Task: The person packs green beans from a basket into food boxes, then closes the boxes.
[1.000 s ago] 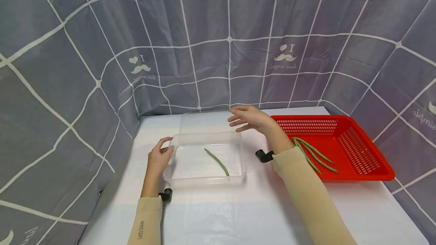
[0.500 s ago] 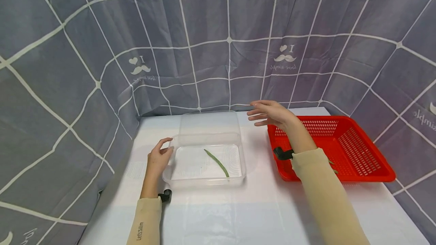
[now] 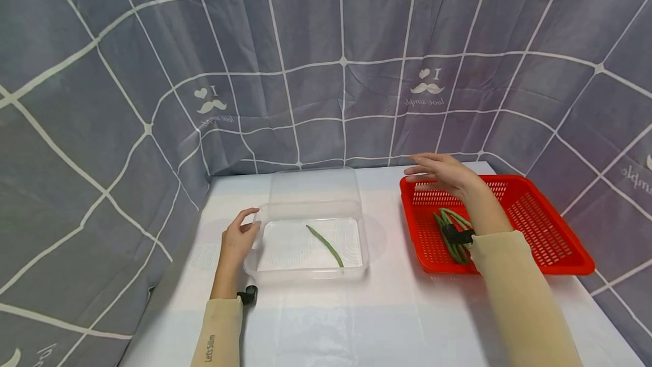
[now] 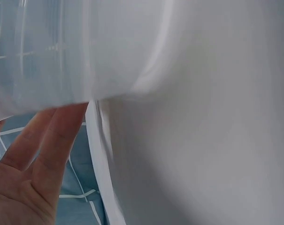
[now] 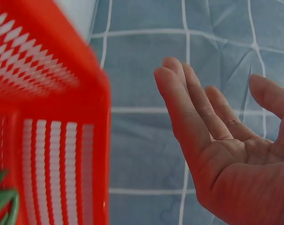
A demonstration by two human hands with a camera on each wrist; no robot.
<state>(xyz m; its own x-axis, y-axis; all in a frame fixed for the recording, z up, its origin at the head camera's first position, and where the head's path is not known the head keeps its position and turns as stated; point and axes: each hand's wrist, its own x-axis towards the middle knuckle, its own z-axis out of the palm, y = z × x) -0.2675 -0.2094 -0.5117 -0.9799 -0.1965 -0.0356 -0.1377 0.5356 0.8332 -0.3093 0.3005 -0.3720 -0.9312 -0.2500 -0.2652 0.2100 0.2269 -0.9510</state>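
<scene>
My left hand [image 3: 238,238] is at the left side of a clear plastic container [image 3: 305,272], its fingertips and thumb touching the wall near the rim. In the left wrist view the fingers [image 4: 62,136] reach out fairly straight, and their tips are hidden behind the container wall [image 4: 118,47]. One green bean [image 3: 326,246] lies slanted inside the container. My right hand [image 3: 444,173] hovers over the far left edge of a red plastic basket [image 3: 560,265], fingers extended and holding nothing. Several green beans [image 3: 449,239] lie in the basket, partly covered by the right wrist and its camera.
A clear lid-like panel [image 3: 314,184] lies flat behind the container. White sheeting covers the table [image 3: 326,321]. A grey curtain [image 3: 305,89] with white lines closes off the back and both sides. Bare table separates container and basket.
My right hand has moved right, from beside the container to over the basket's far left edge, with its fingers extended throughout. The left hand and the bean in the container have stayed put.
</scene>
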